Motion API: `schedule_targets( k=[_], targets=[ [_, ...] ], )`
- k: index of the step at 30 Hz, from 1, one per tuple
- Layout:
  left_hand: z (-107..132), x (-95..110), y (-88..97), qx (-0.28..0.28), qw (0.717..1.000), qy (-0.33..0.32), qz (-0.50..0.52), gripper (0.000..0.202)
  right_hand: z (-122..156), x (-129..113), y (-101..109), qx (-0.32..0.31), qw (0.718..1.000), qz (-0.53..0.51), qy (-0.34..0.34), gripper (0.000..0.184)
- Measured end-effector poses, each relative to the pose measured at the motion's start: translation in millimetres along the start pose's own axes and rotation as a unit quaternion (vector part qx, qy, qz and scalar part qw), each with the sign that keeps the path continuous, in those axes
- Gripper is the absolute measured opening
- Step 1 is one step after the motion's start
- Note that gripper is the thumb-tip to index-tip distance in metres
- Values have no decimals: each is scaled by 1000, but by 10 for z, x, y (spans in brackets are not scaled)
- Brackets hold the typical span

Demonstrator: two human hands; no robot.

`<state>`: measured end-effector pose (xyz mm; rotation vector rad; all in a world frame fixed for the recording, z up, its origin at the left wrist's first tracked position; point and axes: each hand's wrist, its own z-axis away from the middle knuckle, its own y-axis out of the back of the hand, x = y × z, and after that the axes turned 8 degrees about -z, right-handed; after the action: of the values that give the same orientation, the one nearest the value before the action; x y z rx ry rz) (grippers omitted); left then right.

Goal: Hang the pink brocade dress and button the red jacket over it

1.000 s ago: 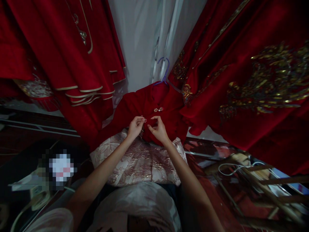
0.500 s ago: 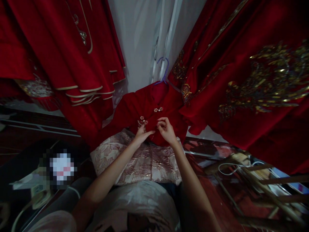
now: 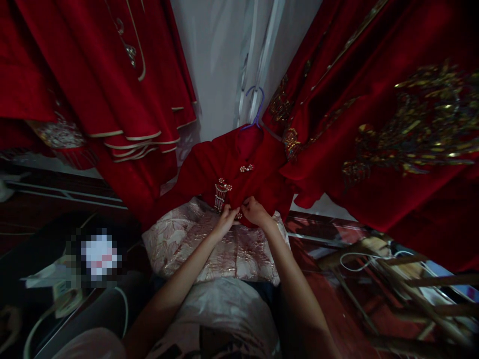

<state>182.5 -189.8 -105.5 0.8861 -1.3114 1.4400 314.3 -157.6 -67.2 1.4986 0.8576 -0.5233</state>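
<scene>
A red jacket [image 3: 202,164] on a purple hanger [image 3: 257,107] lies spread in front of me, its lower part over a pale pink brocade cloth [image 3: 187,224] on my lap. A beaded flower ornament with hanging strands [image 3: 220,193] is on its front, with a small flower clasp [image 3: 247,168] higher up. My left hand [image 3: 225,220] pinches the jacket's front beside another small beaded flower [image 3: 239,216]. Close by on the right, my right hand [image 3: 256,211] has its fingers closed on the jacket's front edge. The fingertips hide exactly what they grip.
Red garments with pale trim [image 3: 138,114] hang at left, and a red garment with gold sequins [image 3: 422,119] hangs at right. A wooden stool or frame [image 3: 359,289] with white cable [image 3: 354,262] is at lower right. A power strip [image 3: 67,296] lies at lower left.
My left hand has moved down and right, away from the tasselled ornament, which now shows fully. My right hand has lowered slightly and its fingers have closed; the hands are nearer together.
</scene>
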Motion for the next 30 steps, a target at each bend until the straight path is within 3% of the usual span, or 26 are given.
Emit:
schedule_targets(
  k=[3,6,11,17,20,23,27,30],
  targets=[
    [8,-130,-4,-27,999,-21,-8,56,-17,27,-25,-37,999,-4,18,18],
    [-43,-192,18,3,999,-36,-12,62,-3,6,-26,-55,998,-4,20,25],
    [-104,-201,72,20,998,-56,-29,53,80,-123,10,-77,996,46,-9,42],
    [-91,-257,150,82,992,-94,-33,46,75,-201,-18,-129,990,21,-51,19],
    [-105,-294,212,96,989,-108,-26,42,45,-195,-66,-85,996,3,-21,17],
    [-111,-302,234,75,989,-116,-45,38,22,-169,-95,-30,1000,-3,7,24],
    [-83,-290,207,52,985,-128,-98,35,-5,-117,-65,-42,999,-7,1,18],
    [-76,-300,226,126,957,-195,-177,26,-21,-91,-7,-41,999,-17,-10,18]
  ],
)
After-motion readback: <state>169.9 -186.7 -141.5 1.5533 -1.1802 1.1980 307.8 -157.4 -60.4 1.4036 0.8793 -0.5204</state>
